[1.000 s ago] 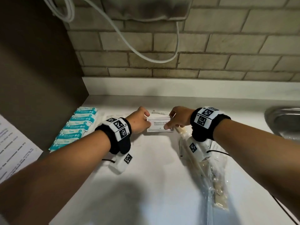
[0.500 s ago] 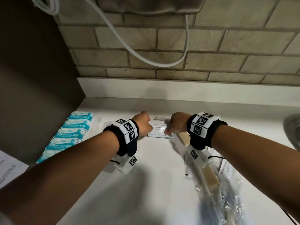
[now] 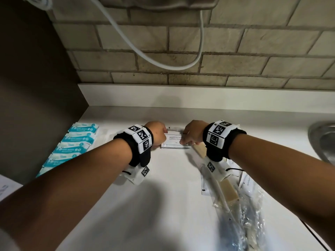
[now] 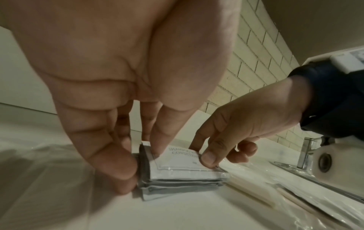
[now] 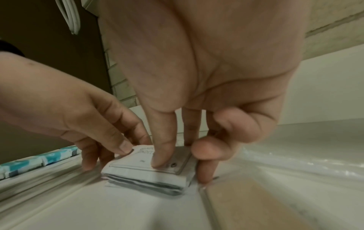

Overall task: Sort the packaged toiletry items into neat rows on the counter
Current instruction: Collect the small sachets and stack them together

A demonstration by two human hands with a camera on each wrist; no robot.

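Observation:
A small stack of white shampoo-and-conditioner sachets [image 3: 174, 142] lies flat on the white counter [image 3: 163, 196] near the back ledge. My left hand [image 3: 157, 132] pinches its left end, thumb on top and fingers against the side; the left wrist view shows that hand [image 4: 138, 165] and the stack [image 4: 183, 172] close up. My right hand [image 3: 191, 132] pinches the right end, thumb pressed on the top sachet and other fingers at the edge, as the right wrist view shows of the hand [image 5: 183, 168] and the stack [image 5: 143, 174]. A row of teal-and-white packets [image 3: 74, 144] lies at the left.
Clear-wrapped long items, some with beige handles [image 3: 233, 194], lie spread on the counter to the right, under my right forearm. A steel sink [image 3: 324, 140] with a tap [image 4: 305, 152] is at far right. A dark wall panel [image 3: 36, 87] bounds the left; a white cable [image 3: 154, 57] hangs on the brick wall.
Both hands have stayed on the sachet stack and closed in slightly on its ends. The head view has shifted, showing more of the wrapped items at right.

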